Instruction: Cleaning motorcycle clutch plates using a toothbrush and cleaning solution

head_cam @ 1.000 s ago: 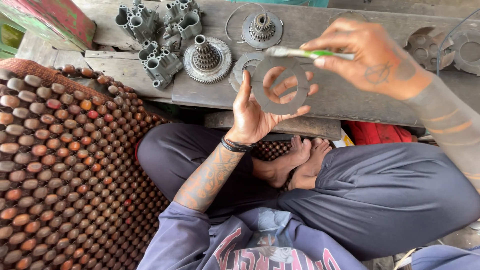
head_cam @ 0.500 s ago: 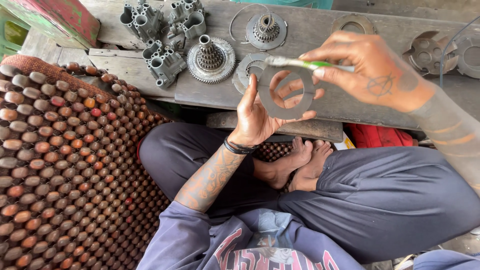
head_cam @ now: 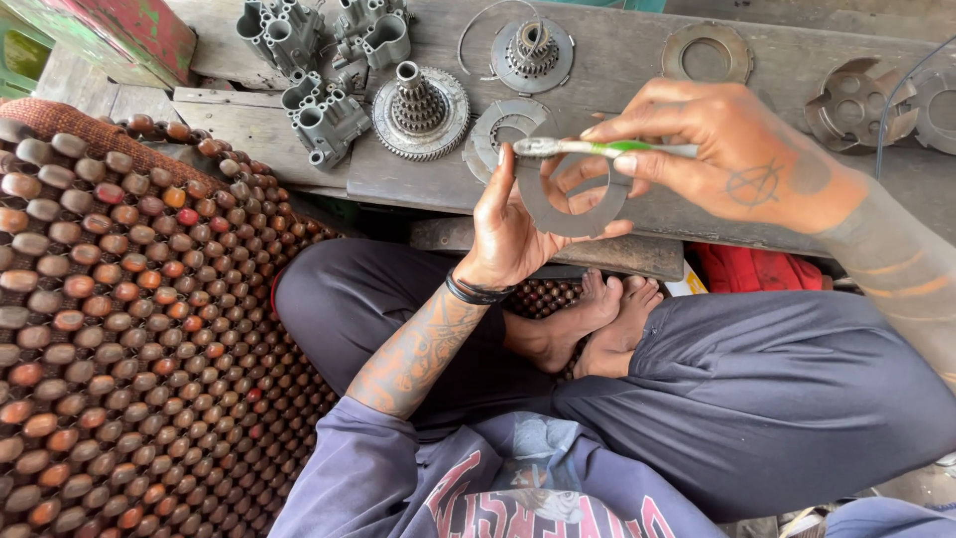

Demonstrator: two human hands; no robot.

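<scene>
L hand [head_cam: 513, 234]: raised in front of the body, palm up, fingers curled under and around a flat grey metal ring plate [head_cam: 573, 199]. Plate sits on the fingertips w/ the thumb at its left edge; the fingers show through its centre hole. Plate is held clear of the counter [head_cam: 617, 55], over its near edge. Black wristband [head_cam: 476, 291] on the L wrist.

R hand [head_cam: 722, 149]: just right of the plate, fingers pressed together in a pinch on a green-handled brush [head_cam: 597, 148]. Brush lies approx. horizontal, head pointing left, head end [head_cam: 535, 147] over the plate's upper left rim. Contact betw. bristles and plate: cannot tell.

Outward, on the wooden counter beyond the hands:
- Toothed disc w/ stepped gear stack [head_cam: 421, 112], just left of and behind the L hand.
- Flat slotted ring [head_cam: 498, 128], partly hidden behind the L hand's fingers.
- Round hub assy w/ wire loop [head_cam: 532, 52], further back.
- Cluster of grey cast housings [head_cam: 324, 60] at the counter's left end.
- Thin flat ring [head_cam: 705, 50], behind the R hand.
- Lobed round plate [head_cam: 849, 102], far right.

Below the hands: person sits cross-legged, dark trousers, bare feet [head_cam: 597, 329] tucked under. Wooden bead mat [head_cam: 119, 329] covers the seat area to the left. Red item [head_cam: 742, 269] under the counter edge, right of the feet.
</scene>
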